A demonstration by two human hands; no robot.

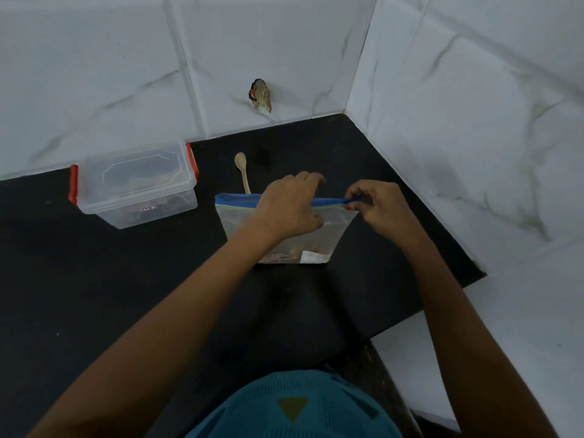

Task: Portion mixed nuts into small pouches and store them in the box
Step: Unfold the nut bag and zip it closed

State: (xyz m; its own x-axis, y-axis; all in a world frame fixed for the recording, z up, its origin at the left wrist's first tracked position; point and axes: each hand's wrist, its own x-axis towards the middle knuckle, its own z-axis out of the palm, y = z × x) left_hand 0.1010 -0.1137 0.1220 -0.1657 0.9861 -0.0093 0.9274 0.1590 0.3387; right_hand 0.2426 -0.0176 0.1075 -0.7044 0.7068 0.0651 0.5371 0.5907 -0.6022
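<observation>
Right of centre on the black counter (94,295) lies the zip pouch (284,229), blue seal strip along its far edge, nuts dimly visible at its near end. The left hand (284,210) presses down on the strip, grasping the pouch's top, while the right hand (376,207) pinches the strip's right end. Whether she's sealing or opening is unclear. Left sits the clear lidded box (136,184), red clips shut; the wooden spoon (242,172) lies just beyond. Next, probably: unclipping that box.
</observation>
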